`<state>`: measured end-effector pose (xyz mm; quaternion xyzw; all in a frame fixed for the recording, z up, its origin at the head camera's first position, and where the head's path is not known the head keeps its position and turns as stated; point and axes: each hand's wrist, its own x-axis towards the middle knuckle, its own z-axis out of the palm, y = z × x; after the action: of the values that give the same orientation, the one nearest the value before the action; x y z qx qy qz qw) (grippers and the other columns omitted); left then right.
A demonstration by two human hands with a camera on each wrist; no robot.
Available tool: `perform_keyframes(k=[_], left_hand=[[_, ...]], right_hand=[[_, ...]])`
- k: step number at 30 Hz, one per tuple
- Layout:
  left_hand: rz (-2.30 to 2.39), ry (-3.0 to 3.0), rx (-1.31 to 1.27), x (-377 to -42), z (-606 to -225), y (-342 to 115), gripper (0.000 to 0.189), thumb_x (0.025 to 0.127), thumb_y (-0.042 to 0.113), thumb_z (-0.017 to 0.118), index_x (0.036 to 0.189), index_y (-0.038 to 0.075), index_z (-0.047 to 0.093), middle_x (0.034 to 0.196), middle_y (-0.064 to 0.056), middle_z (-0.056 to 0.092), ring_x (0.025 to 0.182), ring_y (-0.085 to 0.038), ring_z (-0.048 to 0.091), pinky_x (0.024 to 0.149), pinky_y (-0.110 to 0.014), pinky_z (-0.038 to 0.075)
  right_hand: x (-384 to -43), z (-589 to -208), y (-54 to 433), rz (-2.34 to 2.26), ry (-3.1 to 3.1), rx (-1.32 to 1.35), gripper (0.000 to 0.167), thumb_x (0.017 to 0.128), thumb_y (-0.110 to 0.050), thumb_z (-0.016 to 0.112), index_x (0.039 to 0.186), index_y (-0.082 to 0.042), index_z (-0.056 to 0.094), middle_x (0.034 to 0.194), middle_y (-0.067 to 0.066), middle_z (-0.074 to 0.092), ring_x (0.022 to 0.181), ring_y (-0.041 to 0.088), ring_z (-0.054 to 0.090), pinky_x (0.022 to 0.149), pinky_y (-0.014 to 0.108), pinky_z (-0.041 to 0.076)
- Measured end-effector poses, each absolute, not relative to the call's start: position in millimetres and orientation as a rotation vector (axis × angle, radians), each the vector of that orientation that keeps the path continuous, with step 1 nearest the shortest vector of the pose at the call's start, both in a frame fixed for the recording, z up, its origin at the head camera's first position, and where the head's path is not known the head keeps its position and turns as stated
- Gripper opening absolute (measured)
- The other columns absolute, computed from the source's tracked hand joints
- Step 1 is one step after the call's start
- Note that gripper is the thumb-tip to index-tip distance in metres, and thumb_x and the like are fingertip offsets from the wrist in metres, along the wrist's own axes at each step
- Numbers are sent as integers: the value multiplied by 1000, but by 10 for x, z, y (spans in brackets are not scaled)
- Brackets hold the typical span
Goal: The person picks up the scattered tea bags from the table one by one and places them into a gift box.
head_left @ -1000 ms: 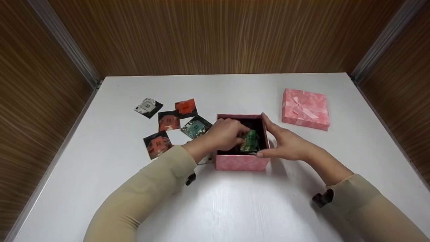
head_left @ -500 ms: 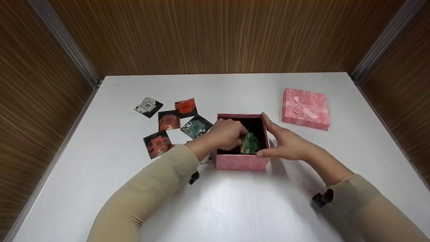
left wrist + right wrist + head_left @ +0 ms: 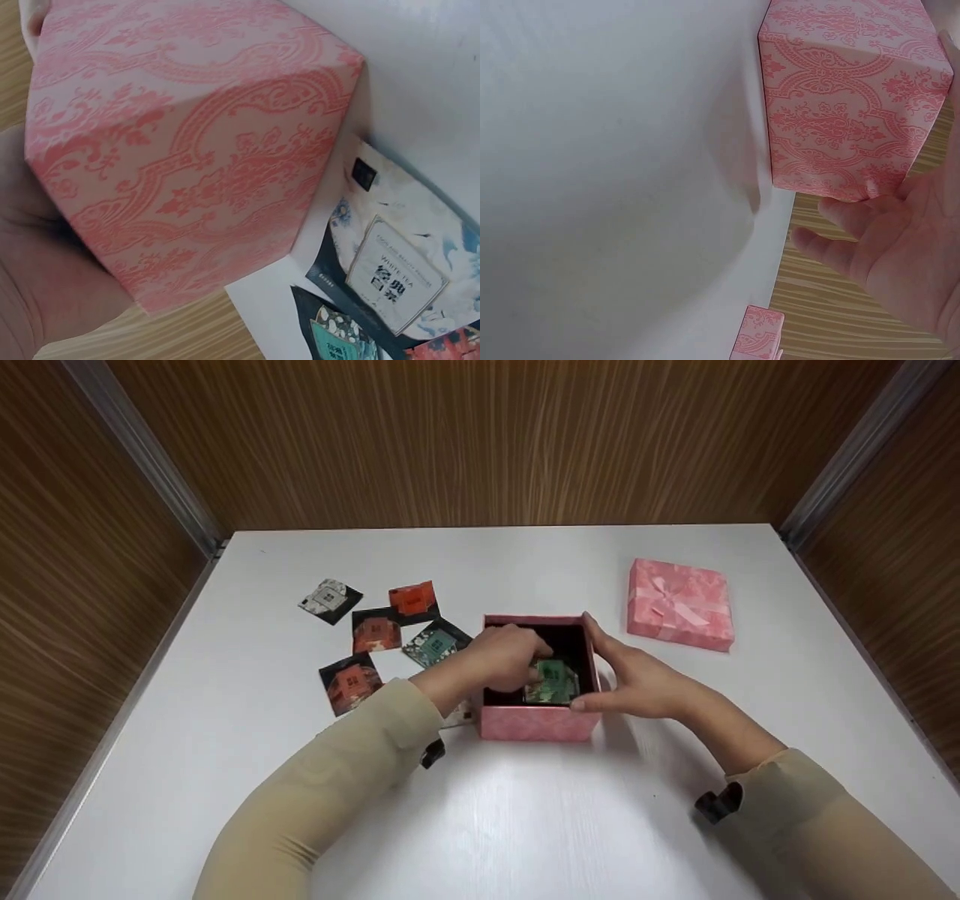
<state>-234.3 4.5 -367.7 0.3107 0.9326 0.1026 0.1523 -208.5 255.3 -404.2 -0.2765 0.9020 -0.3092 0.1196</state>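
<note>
An open pink patterned gift box (image 3: 540,724) stands mid-table, dark inside. My left hand (image 3: 504,658) reaches over its left wall, fingers bent, and pinches the left edge of a green tea sachet (image 3: 551,682) lying tilted inside near the front wall. Most of those fingertips are hidden. My right hand (image 3: 637,679) spans the right side of the box, thumb on the front corner of the rim and index finger at the back corner. In the right wrist view, other fingers (image 3: 847,217) extend beside the patterned wall.
Left of the box lie several loose tea sachets: a white-and-black one (image 3: 330,600), an orange one (image 3: 414,598), red ones (image 3: 352,684) and a teal one (image 3: 436,645). A white tea sachet (image 3: 405,262) lies right against the box. The pink bow-topped lid (image 3: 681,604) sits back right.
Inside the box, the green sachet has gone lower and turned flatter, showing more of its face, with my left fingers at its edge. My right hand and the box have stayed put.
</note>
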Motion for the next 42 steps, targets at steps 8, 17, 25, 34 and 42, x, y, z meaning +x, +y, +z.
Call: perform_keyframes(k=[8,17,25,34,42], left_hand=[[686,2665,983,-2380,-3490,-138,41,105,19,68,145,9,67,132,-8,73,121,-23,65,109,-40,47],[1169,2723,907,-2464,-3265,-666,40,108,20,65,146,9,66,113,-6,74,107,-17,67,99,-40,51],[1379,2831,758,-2610,-3106,-1240,42,108,22,65,148,10,64,124,-8,72,115,-20,65,104,-40,49],[1448,2950,468,-2832,-3226,-1872,45,107,24,67,149,11,63,133,-14,67,127,-25,60,108,-45,49],[1480,2950,219,-2964,-3580,-2340,51,107,29,65,153,8,58,150,-15,58,140,-30,51,114,-47,44]], right_hand=[[-2090,-4042,2557,-921,2632,-798,128,87,-53,86,172,-17,-3,172,14,27,155,33,33,121,60,31],[-2097,-4016,2546,-902,2651,-776,127,87,-53,85,172,-14,-2,172,16,26,156,35,29,122,60,28],[-2110,-4004,2551,-899,2664,-778,129,86,-53,86,172,-13,-1,172,17,26,156,36,29,123,60,27],[-2108,-4021,2542,-912,2658,-780,132,83,-55,88,172,-14,-1,172,14,26,156,32,31,123,58,29],[-2063,-4042,2525,-904,2650,-752,131,84,-57,86,172,-15,-1,173,12,24,157,31,27,124,58,27]])
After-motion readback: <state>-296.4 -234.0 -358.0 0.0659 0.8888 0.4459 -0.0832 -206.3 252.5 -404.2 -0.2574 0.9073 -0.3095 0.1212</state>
